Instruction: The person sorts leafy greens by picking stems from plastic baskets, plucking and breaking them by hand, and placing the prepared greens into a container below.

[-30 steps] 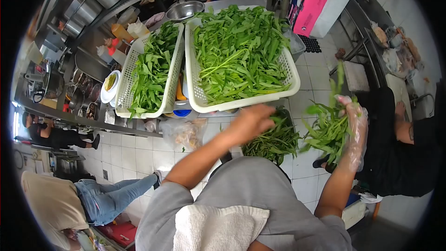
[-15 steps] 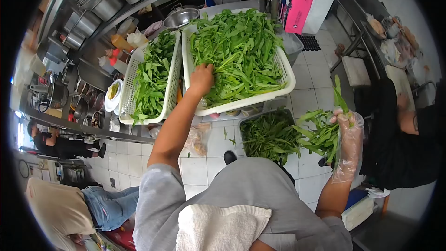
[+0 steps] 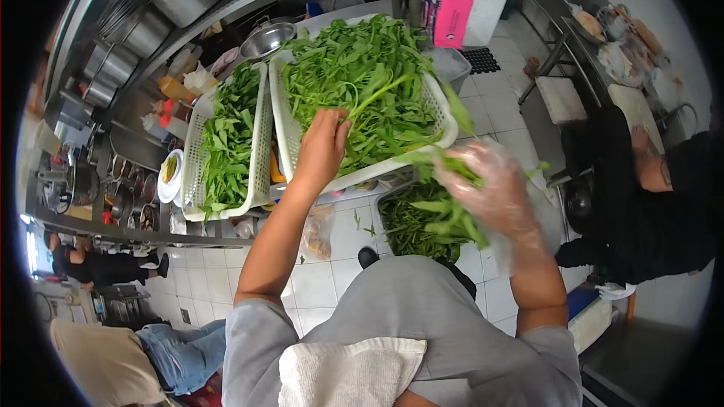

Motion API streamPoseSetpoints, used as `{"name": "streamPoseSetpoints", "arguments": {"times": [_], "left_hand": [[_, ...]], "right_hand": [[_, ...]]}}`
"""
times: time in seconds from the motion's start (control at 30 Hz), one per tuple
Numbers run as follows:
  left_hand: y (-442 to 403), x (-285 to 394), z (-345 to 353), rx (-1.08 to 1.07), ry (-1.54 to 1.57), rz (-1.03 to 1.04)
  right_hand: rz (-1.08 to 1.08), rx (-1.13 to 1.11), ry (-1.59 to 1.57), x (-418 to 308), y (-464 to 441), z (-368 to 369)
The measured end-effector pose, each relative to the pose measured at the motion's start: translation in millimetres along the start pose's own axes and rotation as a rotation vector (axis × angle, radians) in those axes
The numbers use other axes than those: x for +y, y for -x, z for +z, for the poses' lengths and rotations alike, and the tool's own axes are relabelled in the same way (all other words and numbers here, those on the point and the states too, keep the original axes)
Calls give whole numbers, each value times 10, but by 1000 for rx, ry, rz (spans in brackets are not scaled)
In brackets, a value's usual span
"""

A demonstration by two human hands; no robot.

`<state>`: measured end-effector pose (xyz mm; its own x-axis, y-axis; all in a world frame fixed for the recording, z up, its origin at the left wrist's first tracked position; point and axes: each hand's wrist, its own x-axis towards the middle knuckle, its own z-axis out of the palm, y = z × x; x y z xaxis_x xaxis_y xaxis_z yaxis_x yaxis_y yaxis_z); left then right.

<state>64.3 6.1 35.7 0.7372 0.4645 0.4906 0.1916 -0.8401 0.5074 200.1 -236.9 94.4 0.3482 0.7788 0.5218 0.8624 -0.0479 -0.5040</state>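
Note:
My bare left hand [image 3: 324,147] is closed at the near edge of a large white basket [image 3: 354,177]. Its fingers pinch a pale stalk of water spinach [image 3: 381,92] that points up over the leafy heap in the basket. My right hand [image 3: 486,185], in a clear plastic glove and blurred by motion, grips a bunch of water spinach [image 3: 449,218] whose leaves stick out on both sides. Below that bunch, on the floor, stands a dark bin [image 3: 386,218] of cut greens, partly covered by the bunch.
A narrower white basket [image 3: 255,132] of greens stands left of the large one. Beyond lie a metal bowl [image 3: 268,38] and sauce bottles [image 3: 172,114]. A person in black [image 3: 648,196] is close on my right; another person [image 3: 105,362] is at lower left.
My right hand has swung left with its bunch, from the far right to over the floor bin. My left hand has lifted a stalk slightly from the heap. The camera view has shifted a little.

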Motion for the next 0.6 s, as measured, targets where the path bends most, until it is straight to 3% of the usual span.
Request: {"name": "streamPoseSetpoints", "arguments": {"times": [0.1, 0.17, 0.23, 0.4, 0.47, 0.5, 0.57, 0.6], "left_hand": [[85, 169, 64, -18, 50, 1], [120, 302, 86, -42, 73, -19], [150, 364, 112, -42, 107, 68], [249, 425, 155, -79, 191, -27], [277, 450, 187, -85, 259, -82], [291, 458, 199, -93, 329, -129], [321, 399, 223, -71, 343, -119], [345, 334, 218, -27, 352, -142]], "right_hand": [[-83, -42, 139, 77, -185, 277], [-360, 123, 269, 220, -316, 524], [-314, 47, 288, 253, -386, 681], [-286, -40, 302, 283, -392, 884], [-334, -170, 601, 332, -392, 894], [-337, -175, 598, 371, -440, 875], [434, -64, -123, 468, -639, 747], [572, 24, -312, 529, -702, 591]]}}
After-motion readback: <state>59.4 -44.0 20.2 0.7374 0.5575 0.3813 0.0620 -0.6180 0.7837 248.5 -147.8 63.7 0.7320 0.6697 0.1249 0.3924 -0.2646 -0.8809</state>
